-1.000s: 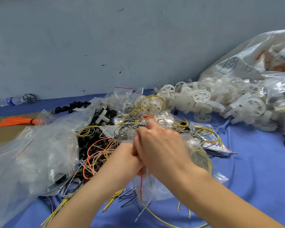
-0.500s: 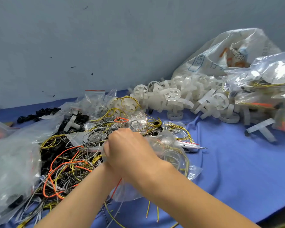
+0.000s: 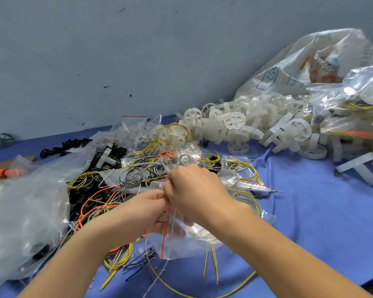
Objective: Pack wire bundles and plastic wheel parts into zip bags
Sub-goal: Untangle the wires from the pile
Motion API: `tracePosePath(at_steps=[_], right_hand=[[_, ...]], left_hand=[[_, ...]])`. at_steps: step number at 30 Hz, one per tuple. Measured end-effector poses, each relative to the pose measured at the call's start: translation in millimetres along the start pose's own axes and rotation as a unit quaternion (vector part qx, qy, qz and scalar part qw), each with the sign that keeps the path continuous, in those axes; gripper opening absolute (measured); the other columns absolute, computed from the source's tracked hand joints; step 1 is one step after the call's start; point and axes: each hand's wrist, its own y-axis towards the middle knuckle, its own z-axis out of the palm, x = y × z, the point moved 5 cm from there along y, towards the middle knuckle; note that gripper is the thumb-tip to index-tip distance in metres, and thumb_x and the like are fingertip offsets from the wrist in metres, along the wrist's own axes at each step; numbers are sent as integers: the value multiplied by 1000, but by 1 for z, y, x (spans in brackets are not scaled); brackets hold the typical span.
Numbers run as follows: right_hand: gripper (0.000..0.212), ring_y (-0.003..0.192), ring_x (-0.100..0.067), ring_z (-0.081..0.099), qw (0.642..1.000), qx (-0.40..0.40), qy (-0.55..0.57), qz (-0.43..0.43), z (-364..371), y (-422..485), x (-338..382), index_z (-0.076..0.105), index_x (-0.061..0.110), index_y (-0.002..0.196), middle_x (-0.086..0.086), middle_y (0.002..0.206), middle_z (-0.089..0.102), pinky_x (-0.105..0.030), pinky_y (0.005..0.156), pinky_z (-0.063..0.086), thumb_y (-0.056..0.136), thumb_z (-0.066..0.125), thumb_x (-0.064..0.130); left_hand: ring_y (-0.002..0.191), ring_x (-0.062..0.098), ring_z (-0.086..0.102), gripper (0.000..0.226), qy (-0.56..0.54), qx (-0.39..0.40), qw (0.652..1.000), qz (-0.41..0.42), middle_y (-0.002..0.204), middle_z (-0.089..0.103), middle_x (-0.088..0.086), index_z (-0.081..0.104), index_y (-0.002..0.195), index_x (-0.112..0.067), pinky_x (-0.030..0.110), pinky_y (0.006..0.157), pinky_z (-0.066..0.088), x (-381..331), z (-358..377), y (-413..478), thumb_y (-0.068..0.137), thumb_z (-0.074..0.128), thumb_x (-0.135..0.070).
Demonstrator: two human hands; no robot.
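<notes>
Both hands meet over the middle of the blue cloth. My left hand (image 3: 145,211) and my right hand (image 3: 194,191) pinch the red-striped mouth of a clear zip bag (image 3: 187,239) that hangs below them; its contents are too blurred to tell. Behind the hands lies a tangle of yellow, grey and orange wire bundles (image 3: 108,190). A heap of white plastic wheel parts (image 3: 256,125) spreads across the back right.
A large clear bag of filled packets (image 3: 19,216) lies at the left. Black plastic parts (image 3: 58,147) and empty zip bags (image 3: 134,127) sit near the grey wall. A big white sack (image 3: 299,69) and filled packets (image 3: 353,104) stand at the right. Loose yellow wires (image 3: 211,267) trail toward me.
The view swung back leftward after drifting right. My left hand has come out from under the right and now shows at the bag's mouth; both still hold the bag.
</notes>
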Motion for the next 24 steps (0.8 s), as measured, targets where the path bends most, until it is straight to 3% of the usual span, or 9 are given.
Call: tracePosePath(at_steps=[3, 6, 9, 12, 16, 19, 21, 24], right_hand=[[26, 69, -33, 47, 1000, -11, -19, 2, 4, 1, -3, 49, 14, 76, -4, 70, 46, -33, 50, 23, 96, 41, 29], [31, 67, -33, 54, 1000, 4, -14, -28, 9, 1, 0, 55, 10, 76, -7, 68, 54, -32, 49, 31, 96, 40, 29], [42, 58, -25, 51, 986, 134, 34, -96, 23, -2, 7, 55, 7, 75, -7, 62, 55, -30, 50, 36, 97, 44, 41], [59, 51, -10, 50, 954, 265, 122, -64, 35, -4, 7, 58, 10, 78, 1, 68, 62, -24, 50, 40, 93, 43, 65], [47, 53, -8, 50, 967, 185, 167, -47, 26, 13, -5, 61, 16, 83, -5, 79, 67, -27, 52, 41, 97, 44, 57], [39, 55, -14, 47, 982, 109, 153, -37, 24, 24, -14, 62, 12, 88, -11, 78, 65, -31, 54, 40, 100, 45, 45], [36, 62, -21, 55, 990, 76, 120, -25, 28, 30, -18, 64, 13, 93, -8, 77, 65, -33, 59, 45, 101, 44, 41], [30, 74, -17, 63, 993, 58, 102, -7, 34, 35, -19, 68, 21, 102, 1, 82, 70, -34, 70, 51, 100, 44, 38]], left_hand=[[67, 23, 71, 32, -27, -21, 998, 47, 96, 74, 18, 75, 97, -11, 24, 51, 55, -10, -36, -24, 90, 57, -37], [67, 26, 71, 35, -9, -164, 983, 77, 95, 74, 16, 70, 109, -8, 25, 53, 56, -8, -84, -41, 96, 52, -35], [65, 22, 70, 28, 20, -258, 961, 98, 90, 75, 10, 69, 108, -13, 23, 51, 55, 2, -107, -46, 100, 48, -29], [63, 18, 68, 25, 31, -302, 947, 103, 88, 74, 9, 69, 105, -14, 23, 49, 53, 8, -119, -48, 102, 47, -26], [60, 10, 64, 24, 80, -357, 924, 114, 87, 74, 5, 69, 100, -17, 23, 52, 51, 8, -133, -47, 102, 46, -22], [69, 12, 66, 23, 111, -390, 907, 113, 85, 75, -3, 69, 96, -26, 28, 66, 48, 8, -145, -49, 102, 47, -23], [75, 12, 67, 23, 114, -402, 902, 108, 86, 74, -5, 69, 96, -29, 29, 70, 47, 11, -154, -49, 101, 47, -23], [77, 14, 65, 22, 127, -429, 890, 91, 90, 72, -4, 68, 100, -27, 28, 67, 46, 17, -169, -51, 100, 47, -21]])
